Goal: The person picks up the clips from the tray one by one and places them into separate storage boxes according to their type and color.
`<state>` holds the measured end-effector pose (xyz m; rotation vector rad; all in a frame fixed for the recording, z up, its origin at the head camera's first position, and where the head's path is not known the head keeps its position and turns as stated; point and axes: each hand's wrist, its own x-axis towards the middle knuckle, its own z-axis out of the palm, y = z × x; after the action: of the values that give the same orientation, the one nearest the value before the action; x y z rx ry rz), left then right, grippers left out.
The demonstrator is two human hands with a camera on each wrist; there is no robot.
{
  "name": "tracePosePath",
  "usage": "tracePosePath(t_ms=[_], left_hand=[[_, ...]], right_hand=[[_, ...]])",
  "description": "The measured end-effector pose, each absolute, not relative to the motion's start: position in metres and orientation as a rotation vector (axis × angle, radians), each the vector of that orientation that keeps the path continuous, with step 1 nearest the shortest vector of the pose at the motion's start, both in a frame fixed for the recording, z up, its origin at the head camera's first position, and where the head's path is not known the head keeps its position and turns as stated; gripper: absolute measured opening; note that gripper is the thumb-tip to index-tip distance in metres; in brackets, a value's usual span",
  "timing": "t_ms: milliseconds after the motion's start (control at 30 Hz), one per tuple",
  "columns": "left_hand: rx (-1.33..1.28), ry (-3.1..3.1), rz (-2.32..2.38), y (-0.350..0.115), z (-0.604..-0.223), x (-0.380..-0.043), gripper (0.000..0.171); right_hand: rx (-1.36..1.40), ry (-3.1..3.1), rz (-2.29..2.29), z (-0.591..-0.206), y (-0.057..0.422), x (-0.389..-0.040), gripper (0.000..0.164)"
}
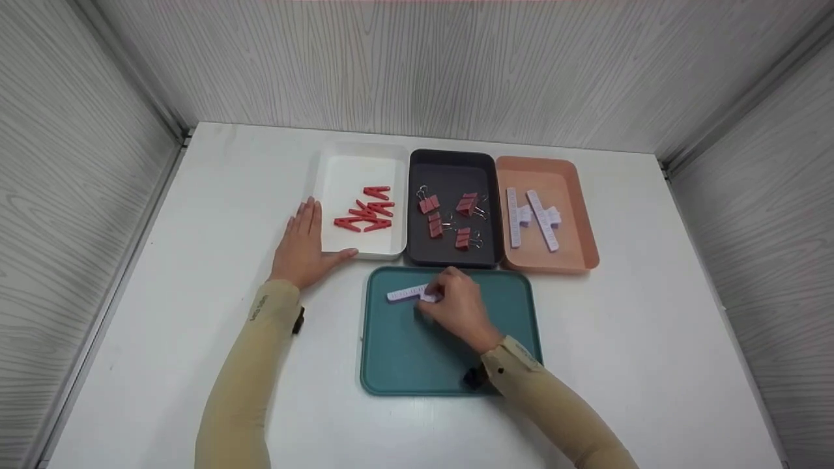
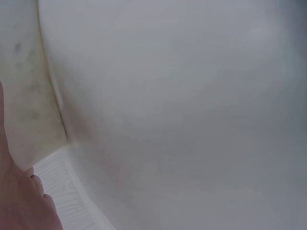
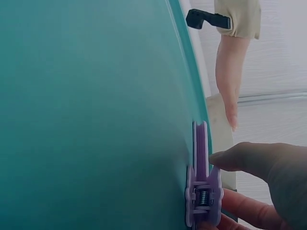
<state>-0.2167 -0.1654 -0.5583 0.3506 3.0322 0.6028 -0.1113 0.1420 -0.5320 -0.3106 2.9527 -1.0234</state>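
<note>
On the teal tray (image 1: 423,365) lies a lavender bag clip (image 1: 404,294), long and narrow with a wide lever part. My right hand (image 1: 458,306) grips this clip at its lever end, with the thumb and fingers on either side. In the right wrist view the clip (image 3: 201,196) shows its metal spring. My left hand (image 1: 301,251) rests against the left side of the white tray (image 1: 329,169), fingers straight and thumb along its near edge. Several red clothespins (image 1: 362,223) lie in that white tray.
Beside the white tray stands a black tray (image 1: 449,159) with several red binder clips (image 1: 467,204). A peach tray (image 1: 580,221) at the right holds two lavender bag clips (image 1: 543,220). All stand on a white table (image 1: 651,358) with patterned panels (image 1: 404,65) around it.
</note>
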Motion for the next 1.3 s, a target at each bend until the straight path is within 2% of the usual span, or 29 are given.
tracePosePath(t_ms=[400, 733, 1000, 1300], left_hand=[[0.359, 3.034, 0.627, -0.166, -0.561, -0.217, 0.128], [0.361, 3.032, 0.624, -0.167, -0.561, -0.218, 0.128], [0.369, 3.027, 0.636, -0.167, -0.56, -0.22, 0.129], [0.372, 3.022, 0.632, -0.167, -0.561, -0.219, 0.129]], right_hand=[[-0.309, 2.902, -1.06, -0.531, 0.169, -0.087, 0.023], [-0.319, 2.88, -1.145, -0.536, 0.187, -0.08, 0.044], [-0.226, 2.89, -1.122, -0.535, 0.194, -0.081, 0.036], [-0.073, 2.826, -1.098, -0.531, 0.198, -0.083, 0.037]])
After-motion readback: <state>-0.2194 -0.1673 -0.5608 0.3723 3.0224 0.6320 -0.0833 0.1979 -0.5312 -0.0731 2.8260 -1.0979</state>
